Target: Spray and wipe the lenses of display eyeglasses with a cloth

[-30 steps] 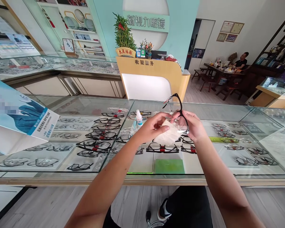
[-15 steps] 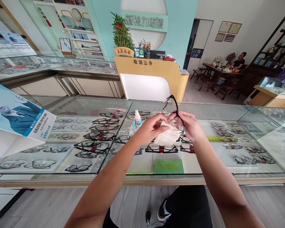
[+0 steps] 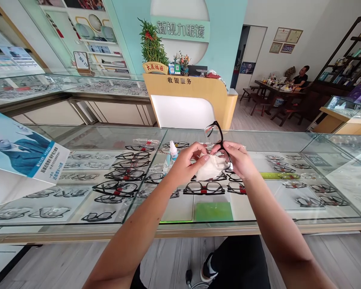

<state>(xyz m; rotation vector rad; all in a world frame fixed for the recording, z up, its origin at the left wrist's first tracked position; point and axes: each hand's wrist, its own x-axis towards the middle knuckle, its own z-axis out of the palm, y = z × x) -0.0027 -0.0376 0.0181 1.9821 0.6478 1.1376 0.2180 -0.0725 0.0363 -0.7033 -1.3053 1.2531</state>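
Observation:
Above the glass counter, my right hand point(image 3: 239, 159) grips a pair of black-framed eyeglasses point(image 3: 220, 134), with one temple arm sticking up and away from me. My left hand point(image 3: 192, 159) is closed on a cream-white cleaning cloth point(image 3: 209, 170), its thumb and forefinger pinching the cloth. The cloth hangs below the fingers and lies against the lower lens. Just left of my left hand stands a small white spray bottle point(image 3: 173, 151) with a blue label, upright on the counter.
Rows of eyeglasses point(image 3: 203, 188) lie inside the glass display counter point(image 3: 132, 229). A green case or card point(image 3: 214, 211) lies near its front. A blue-and-white poster stand point(image 3: 24, 154) stands at the left. Beyond are a wooden cashier desk point(image 3: 185, 86) and a seated person point(image 3: 301, 78).
The cloth and my left fingers have shifted slightly over the lower lens, and the glasses have turned a little. The whole view has moved slightly.

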